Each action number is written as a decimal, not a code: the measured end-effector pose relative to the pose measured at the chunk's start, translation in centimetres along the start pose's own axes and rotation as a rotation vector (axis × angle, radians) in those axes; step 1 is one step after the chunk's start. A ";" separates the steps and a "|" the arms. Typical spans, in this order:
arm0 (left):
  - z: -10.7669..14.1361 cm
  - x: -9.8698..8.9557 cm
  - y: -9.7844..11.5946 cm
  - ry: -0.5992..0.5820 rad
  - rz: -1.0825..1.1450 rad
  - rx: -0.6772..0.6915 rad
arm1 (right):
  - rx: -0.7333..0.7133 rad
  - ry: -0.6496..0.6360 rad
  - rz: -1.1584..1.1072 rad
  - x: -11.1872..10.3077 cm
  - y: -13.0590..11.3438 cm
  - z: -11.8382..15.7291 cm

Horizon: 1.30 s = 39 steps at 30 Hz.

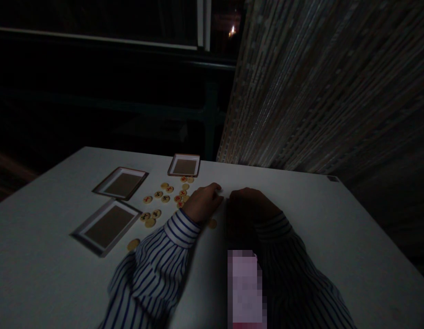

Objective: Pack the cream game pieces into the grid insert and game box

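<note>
My left hand (204, 202) is over the middle of the white table (301, 219), its index finger and thumb a little apart, with nothing visible between them. Just right of it is my right hand (254, 201), fingers curled inward in deep shade. A dark patch (237, 224) lies under its fingers; I cannot tell whether it is a thing or shadow. Round wooden Chinese chess pieces (158, 194), several with red or black characters, lie scattered left of my left hand. One plain piece (212, 224) rests below my left wrist, and another (133, 245) is beside my left sleeve.
Three shallow rectangular trays with brown middles stand on the left half: a near one (109, 226), a middle one (121, 183) and a far one (184, 165). A small dark square (332, 179) marks the far right corner. Hanging strands (283, 91) border the back right.
</note>
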State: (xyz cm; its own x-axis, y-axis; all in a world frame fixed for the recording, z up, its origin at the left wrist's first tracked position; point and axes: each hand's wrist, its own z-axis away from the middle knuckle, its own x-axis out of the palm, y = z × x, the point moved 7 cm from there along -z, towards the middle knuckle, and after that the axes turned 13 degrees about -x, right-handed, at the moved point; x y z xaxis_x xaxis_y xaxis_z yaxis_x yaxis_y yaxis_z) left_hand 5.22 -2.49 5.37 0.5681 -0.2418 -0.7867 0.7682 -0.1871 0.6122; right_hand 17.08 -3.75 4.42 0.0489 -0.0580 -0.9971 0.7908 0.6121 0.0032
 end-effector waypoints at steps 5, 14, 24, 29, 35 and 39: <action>0.0 0.1 0.0 -0.007 0.000 -0.011 | -0.002 -0.001 0.003 0.2 0.1 -0.1; 0.1 0.1 0.1 0.000 -0.024 0.014 | -0.013 0.012 0.002 -0.4 -0.4 0.0; 0.0 0.3 -0.1 0.000 -0.053 0.016 | -0.017 -0.020 -0.018 -0.3 -0.4 0.2; 0.1 0.3 -0.1 0.004 -0.049 0.025 | 0.004 -0.051 -0.013 -0.5 -0.5 0.1; 0.1 0.3 0.0 -0.013 -0.062 0.014 | 0.012 -0.054 -0.005 -0.3 -0.5 0.0; 0.0 0.3 0.0 -0.016 -0.061 0.011 | 0.006 -0.058 -0.019 -0.3 -0.5 0.1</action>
State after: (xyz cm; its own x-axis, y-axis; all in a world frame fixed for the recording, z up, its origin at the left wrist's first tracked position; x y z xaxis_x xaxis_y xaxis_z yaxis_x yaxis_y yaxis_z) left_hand 5.40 -2.61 5.10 0.5153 -0.2445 -0.8214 0.7980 -0.2125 0.5639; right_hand 16.77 -4.12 4.74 0.0690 -0.1156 -0.9909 0.7953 0.6060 -0.0153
